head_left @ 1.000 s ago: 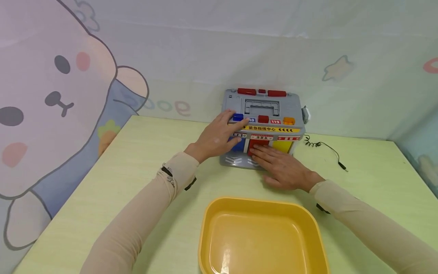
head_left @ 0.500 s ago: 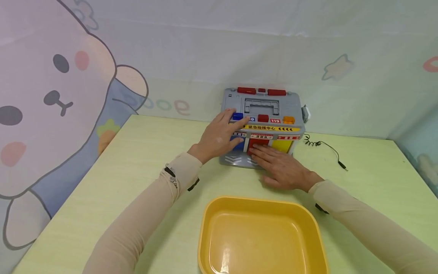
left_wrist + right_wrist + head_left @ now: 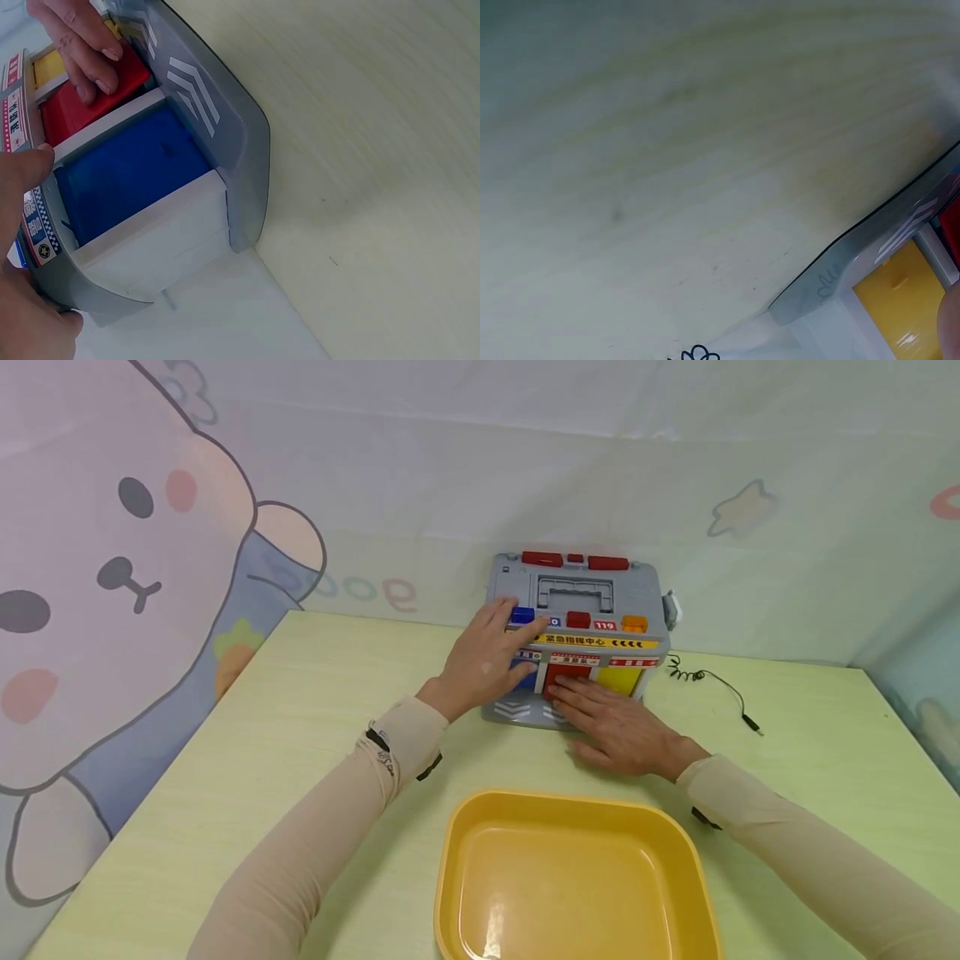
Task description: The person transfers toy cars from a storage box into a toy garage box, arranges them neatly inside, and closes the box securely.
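Observation:
A grey toy garage [image 3: 517, 581] with red lights and a carry handle on its roof stands against the back wall. My left hand [image 3: 476, 664] holds its front left roof corner, with the thumb in front and fingers over the top and side. Straight fingertips of my right hand [image 3: 628, 733] press on the red door [image 3: 69, 112] in the middle. Beside it, the blue door [image 3: 135, 176] is down in its frame. On the other side sits the yellow door [image 3: 900, 300], partly covered by a finger in the right wrist view.
A deep yellow tray [image 3: 570, 802] lies on the table in front of the garage. A thin black coiled cable [image 3: 720, 683] with a plug trails to the right. Beside the garage's right side is a white piece [image 3: 674, 609]. Printed cloth [image 3: 450, 468] covers the wall behind.
My left forearm and wrist have shifted slightly to the right, while the left fingers keep their place on the roof. The right hand stays on the red door.

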A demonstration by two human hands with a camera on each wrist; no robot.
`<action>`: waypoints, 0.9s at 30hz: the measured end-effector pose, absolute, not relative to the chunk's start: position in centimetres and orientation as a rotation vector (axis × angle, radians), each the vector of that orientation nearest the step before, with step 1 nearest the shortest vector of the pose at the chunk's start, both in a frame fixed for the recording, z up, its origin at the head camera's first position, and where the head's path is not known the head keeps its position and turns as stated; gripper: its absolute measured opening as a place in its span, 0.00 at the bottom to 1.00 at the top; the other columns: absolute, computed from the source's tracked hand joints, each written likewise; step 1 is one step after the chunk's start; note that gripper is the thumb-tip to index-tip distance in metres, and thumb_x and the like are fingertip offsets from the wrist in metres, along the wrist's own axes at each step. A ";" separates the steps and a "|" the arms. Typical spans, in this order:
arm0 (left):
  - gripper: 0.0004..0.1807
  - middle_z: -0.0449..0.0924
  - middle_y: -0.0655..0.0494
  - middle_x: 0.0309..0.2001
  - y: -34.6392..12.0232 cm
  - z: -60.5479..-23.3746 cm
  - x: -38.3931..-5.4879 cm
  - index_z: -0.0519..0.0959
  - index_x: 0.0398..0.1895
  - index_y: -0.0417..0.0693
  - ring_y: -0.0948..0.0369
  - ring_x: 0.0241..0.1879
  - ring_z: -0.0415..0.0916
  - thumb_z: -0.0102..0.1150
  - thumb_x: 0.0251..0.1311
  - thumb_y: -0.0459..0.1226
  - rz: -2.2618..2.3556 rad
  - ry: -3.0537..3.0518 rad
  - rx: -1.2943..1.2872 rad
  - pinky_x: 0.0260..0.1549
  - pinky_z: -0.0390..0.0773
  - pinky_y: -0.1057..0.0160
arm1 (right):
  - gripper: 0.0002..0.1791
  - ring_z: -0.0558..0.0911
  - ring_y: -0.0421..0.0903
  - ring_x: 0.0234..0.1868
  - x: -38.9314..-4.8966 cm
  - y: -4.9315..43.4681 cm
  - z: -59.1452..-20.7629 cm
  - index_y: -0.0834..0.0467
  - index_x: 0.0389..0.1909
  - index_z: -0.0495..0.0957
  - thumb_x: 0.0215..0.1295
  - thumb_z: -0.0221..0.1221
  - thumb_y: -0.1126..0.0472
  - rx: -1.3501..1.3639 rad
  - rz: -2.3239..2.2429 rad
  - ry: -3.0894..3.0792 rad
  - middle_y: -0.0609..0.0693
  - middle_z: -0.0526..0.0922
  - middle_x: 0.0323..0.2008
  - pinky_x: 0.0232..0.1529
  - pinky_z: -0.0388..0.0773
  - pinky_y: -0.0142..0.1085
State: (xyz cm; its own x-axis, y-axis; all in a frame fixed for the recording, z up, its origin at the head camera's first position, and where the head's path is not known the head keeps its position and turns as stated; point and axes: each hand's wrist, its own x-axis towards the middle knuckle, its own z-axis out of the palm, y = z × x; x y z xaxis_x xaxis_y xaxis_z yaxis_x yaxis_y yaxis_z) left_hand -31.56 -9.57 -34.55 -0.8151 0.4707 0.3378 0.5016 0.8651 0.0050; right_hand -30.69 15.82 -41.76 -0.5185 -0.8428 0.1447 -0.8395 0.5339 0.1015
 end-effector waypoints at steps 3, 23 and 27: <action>0.34 0.57 0.40 0.77 -9.6 -34.5 -31.6 0.63 0.76 0.63 0.45 0.77 0.53 0.58 0.68 0.52 -0.133 -2.703 -0.734 0.79 0.48 0.52 | 0.36 0.57 0.52 0.79 -30.7 15.8 -41.8 0.57 0.77 0.59 0.73 0.51 0.44 1.433 -0.043 -2.594 0.51 0.57 0.79 0.78 0.54 0.51; 0.32 0.58 0.40 0.76 -9.6 -34.7 -31.6 0.66 0.74 0.63 0.46 0.77 0.53 0.60 0.67 0.49 -0.199 -2.702 -0.728 0.79 0.49 0.53 | 0.35 0.58 0.54 0.78 -31.0 15.4 -41.4 0.60 0.75 0.61 0.75 0.50 0.45 1.438 -0.097 -2.578 0.55 0.59 0.78 0.78 0.54 0.51; 0.32 0.58 0.40 0.76 -9.9 -34.7 -31.7 0.66 0.74 0.62 0.46 0.77 0.53 0.60 0.67 0.49 -0.219 -2.687 -0.765 0.79 0.48 0.53 | 0.36 0.59 0.54 0.78 -31.1 15.3 -41.4 0.60 0.75 0.62 0.74 0.52 0.45 1.443 -0.102 -2.549 0.55 0.61 0.77 0.77 0.56 0.51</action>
